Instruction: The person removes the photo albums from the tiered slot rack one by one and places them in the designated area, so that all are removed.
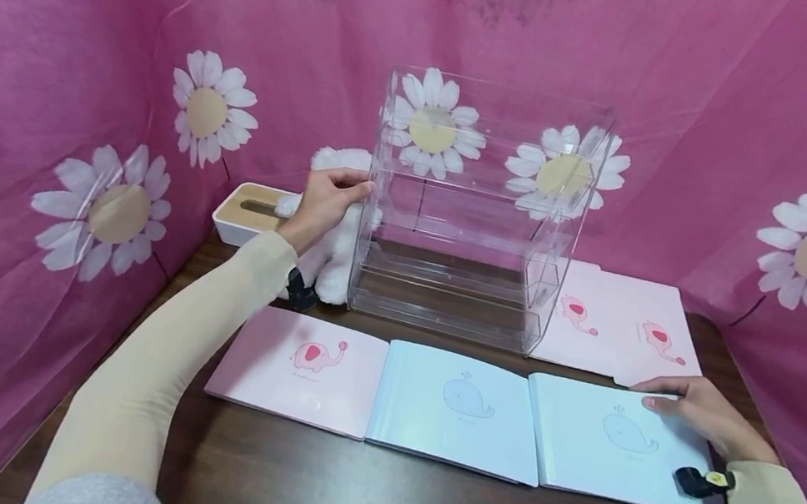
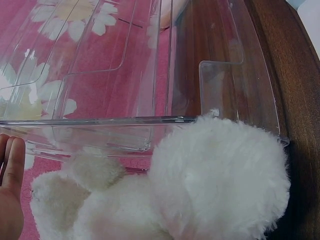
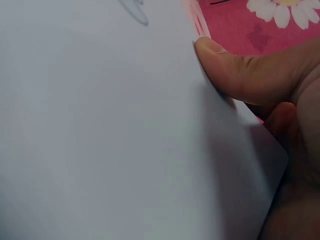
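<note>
A clear plastic tiered rack (image 1: 440, 320) stands upright on the table. My left hand (image 1: 329, 205) touches its left side panel with extended fingers; in the left wrist view those fingers (image 2: 15, 160) lie beside the panel. A white plush toy (image 2: 220, 175) sits against that side. At the right, my right hand (image 1: 708, 416) grips the far right edge of a pale blue whale booklet (image 1: 597, 461), thumb (image 3: 235, 75) on its cover. Left of it lie another whale booklet (image 1: 428, 423) and a pink elephant booklet (image 1: 273, 391), side by side.
Two pink elephant booklets (image 1: 613, 299) lie behind the right hand, beside the rack. A white box with a wooden slotted lid (image 1: 234, 218) stands at the back left. Pink flowered cloth (image 1: 309, 39) hangs around the wooden table (image 1: 343, 497).
</note>
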Motion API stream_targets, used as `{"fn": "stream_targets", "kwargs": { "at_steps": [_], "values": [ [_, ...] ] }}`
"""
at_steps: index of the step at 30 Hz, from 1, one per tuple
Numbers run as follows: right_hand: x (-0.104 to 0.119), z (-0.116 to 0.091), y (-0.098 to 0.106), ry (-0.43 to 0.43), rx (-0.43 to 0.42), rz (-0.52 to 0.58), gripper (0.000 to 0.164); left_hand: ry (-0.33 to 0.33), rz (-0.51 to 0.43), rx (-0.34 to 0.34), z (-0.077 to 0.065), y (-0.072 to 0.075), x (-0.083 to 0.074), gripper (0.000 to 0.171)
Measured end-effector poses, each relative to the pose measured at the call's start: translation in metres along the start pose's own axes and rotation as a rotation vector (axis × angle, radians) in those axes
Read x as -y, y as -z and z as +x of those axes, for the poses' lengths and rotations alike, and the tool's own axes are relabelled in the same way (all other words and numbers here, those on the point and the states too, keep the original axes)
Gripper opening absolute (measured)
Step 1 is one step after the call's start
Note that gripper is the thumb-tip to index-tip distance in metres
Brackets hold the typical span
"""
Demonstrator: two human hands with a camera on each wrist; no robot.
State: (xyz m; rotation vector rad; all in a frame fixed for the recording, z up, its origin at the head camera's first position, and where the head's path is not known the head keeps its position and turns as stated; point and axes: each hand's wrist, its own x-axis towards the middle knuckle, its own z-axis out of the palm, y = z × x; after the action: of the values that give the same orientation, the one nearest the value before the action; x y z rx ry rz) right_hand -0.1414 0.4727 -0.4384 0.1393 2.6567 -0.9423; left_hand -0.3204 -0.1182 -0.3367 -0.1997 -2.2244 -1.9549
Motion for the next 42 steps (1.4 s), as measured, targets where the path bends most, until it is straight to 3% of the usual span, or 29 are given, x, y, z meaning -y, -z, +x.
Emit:
{"fn": "stream_targets", "kwargs": {
  "at_steps": [15, 32, 42],
  "values": [
    [0.014, -0.011, -0.006, -0.047, -0.08, -0.2, 0.038, 0.024, -0.016, 0.01, -0.003, 0.001, -0.003, 0.029],
    [0.023, -0.019, -0.013, 0.001, -0.139, -0.301, 0.031, 0.036, 0.007, 0.003, -0.007, 0.006, -0.005, 0.031],
    [0.027, -0.025, -0.017, 0.032, -0.164, -0.328, 0.032, -0.015, 0.008, 0.027, -0.01, 0.006, -0.003, 0.03]
  ]
}}
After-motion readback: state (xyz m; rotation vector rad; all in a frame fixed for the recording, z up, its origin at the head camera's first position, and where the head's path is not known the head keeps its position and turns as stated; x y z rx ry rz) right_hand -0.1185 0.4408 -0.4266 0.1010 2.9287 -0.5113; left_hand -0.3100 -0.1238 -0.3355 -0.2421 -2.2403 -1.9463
